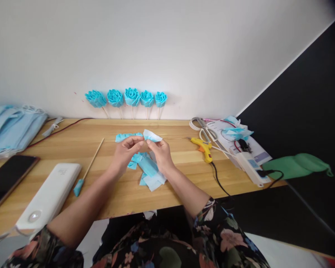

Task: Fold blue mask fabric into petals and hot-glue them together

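My left hand (126,149) and my right hand (160,152) meet above the middle of the wooden table (106,130). Both pinch one light blue fabric piece (151,136), held just above the tabletop, with its white side showing at the right end. Under my hands lies a small pile of cut blue and white fabric pieces (150,174). Another folded blue strip (124,136) lies just behind my left hand.
Several finished blue fabric roses on sticks (132,97) lean on the wall. A wooden stick with a blue tip (87,169), a white power bank (50,195) and a phone (8,177) lie left. Stacked face masks (11,128) far left. Yellow glue gun (203,147), scissors (205,128) and power strip (249,165) right.
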The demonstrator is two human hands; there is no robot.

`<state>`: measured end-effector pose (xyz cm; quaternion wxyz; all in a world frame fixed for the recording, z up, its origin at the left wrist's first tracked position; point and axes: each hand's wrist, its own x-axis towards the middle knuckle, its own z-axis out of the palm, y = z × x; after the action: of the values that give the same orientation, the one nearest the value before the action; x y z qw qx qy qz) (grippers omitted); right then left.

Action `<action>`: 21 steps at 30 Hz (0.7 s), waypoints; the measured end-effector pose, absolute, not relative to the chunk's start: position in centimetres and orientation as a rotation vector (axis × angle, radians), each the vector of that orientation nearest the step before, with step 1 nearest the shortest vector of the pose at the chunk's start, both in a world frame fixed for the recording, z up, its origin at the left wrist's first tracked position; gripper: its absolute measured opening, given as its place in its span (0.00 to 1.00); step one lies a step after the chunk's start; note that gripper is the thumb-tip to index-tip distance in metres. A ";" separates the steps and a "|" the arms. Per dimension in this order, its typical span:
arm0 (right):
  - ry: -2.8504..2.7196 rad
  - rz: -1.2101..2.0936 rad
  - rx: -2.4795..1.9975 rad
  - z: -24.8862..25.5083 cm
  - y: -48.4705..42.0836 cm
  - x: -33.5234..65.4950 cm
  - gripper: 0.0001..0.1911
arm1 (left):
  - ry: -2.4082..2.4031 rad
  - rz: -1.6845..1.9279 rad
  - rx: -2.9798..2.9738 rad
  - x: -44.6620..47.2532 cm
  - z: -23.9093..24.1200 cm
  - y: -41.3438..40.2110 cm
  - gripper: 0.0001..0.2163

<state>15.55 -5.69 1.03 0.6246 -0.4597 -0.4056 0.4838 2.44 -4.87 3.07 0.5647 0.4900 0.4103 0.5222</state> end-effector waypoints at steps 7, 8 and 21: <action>-1.041 1.141 -1.037 0.5 -6.0 15.1 0.14 | 0.916 1.280 1.142 2.4 3.0 -4.9 0.10; -1.048 1.137 -1.031 0.5 -6.0 15.0 0.14 | 0.923 1.283 1.139 2.3 3.0 -4.9 0.10; -1.087 1.119 -1.041 0.4 -6.0 15.0 0.13 | 0.871 1.302 1.023 2.1 2.9 -4.6 0.11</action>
<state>15.03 -5.99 0.45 0.5918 -0.4474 -0.4671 0.4811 2.06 -4.60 2.91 0.5933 0.4400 0.3748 0.5603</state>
